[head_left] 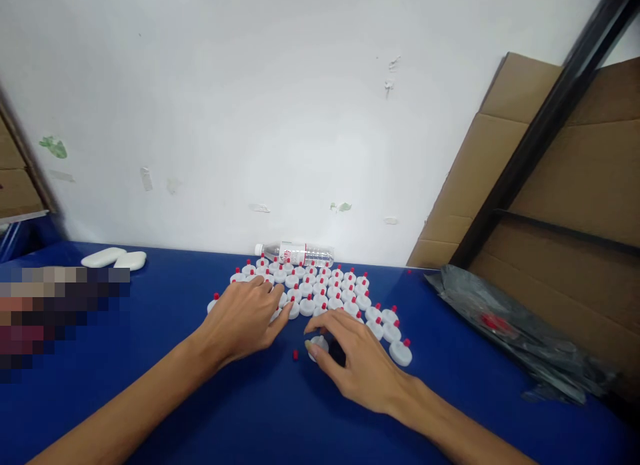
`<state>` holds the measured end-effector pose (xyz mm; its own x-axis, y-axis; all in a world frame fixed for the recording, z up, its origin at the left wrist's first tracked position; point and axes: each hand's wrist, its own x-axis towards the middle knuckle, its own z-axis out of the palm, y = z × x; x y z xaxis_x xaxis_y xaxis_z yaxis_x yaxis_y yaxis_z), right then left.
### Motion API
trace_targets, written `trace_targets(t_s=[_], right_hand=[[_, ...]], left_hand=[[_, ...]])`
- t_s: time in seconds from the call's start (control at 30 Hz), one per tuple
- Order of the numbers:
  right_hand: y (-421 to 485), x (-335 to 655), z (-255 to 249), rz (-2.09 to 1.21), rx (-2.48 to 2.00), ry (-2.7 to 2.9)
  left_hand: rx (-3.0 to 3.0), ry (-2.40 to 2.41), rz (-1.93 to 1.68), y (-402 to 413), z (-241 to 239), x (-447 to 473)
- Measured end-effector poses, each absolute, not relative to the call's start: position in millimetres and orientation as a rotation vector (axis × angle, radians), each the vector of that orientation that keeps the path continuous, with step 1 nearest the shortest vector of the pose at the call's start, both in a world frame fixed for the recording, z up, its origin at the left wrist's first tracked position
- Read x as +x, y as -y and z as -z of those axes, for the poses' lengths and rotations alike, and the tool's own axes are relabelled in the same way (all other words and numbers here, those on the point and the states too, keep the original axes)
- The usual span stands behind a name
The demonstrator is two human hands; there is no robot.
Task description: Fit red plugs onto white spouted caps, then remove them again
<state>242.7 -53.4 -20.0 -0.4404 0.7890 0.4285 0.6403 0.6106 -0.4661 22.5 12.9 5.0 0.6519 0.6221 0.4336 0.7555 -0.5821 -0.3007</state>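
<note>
Many white round caps point(307, 307), most with an upright red tip, stand in loose rows on the blue table. My left hand point(245, 318) hovers at their left side, palm down, fingers a little bent and thumb apart; its fingertips partly hide several caps. My right hand point(357, 358) is at the near edge of the group, thumb and forefinger apart in a curve. Under its thumb is a white cap without a red tip point(320, 347), partly covered; whether the thumb touches it I cannot tell. A loose small red tip point(295, 355) lies between my hands.
A clear plastic bottle point(300, 253) lies behind the caps against the white wall. Two white rounded objects point(103, 256) rest at the back left, near a pixelated patch. Grey plastic bags point(500, 332) and cardboard sheets point(575, 192) border the right side.
</note>
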Motion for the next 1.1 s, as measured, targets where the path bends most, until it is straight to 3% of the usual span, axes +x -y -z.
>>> trace_targets(t_s=[0.27,0.47,0.57,0.87,1.1], right_hand=[[53,243,17,-0.296,-1.101,2.179],[55,246,16,-0.248,-1.103,2.116],[57,244,17,-0.165,-1.023,2.087],[48,250,16,0.109,-0.835,2.142],[48,251,9,0.363,-0.832,2.145]], left_hand=[[-2.417,1.064,0.368,-14,3,27],[-2.585,0.751,1.146,0,-2,31],[-2.756,0.697,1.341,9,0,39],[-2.953,0.756,0.972,14,3,44],[-3.201,1.018,1.242,20,0,54]])
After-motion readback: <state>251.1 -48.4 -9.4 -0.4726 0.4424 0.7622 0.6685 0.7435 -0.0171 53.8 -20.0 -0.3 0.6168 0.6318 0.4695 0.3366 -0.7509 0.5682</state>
